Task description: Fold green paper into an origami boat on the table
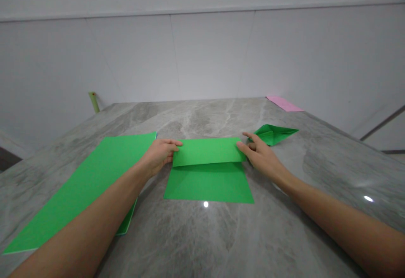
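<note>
A green paper sheet (209, 181) lies on the grey marble table (221, 236) in front of me, its far part folded over toward me as a flap. My left hand (160, 155) pinches the flap's left end, fingers curled round the edge. My right hand (261, 153) pinches the flap's right end between thumb and fingers, with the index finger stretched out. A folded green paper shape (275, 133) lies just beyond my right hand.
A stack of flat green sheets (85, 185) lies at the left, partly under my left forearm. A pink sheet (284, 103) rests at the far right edge by the white wall. A small green upright strip (94, 101) stands at the far left corner.
</note>
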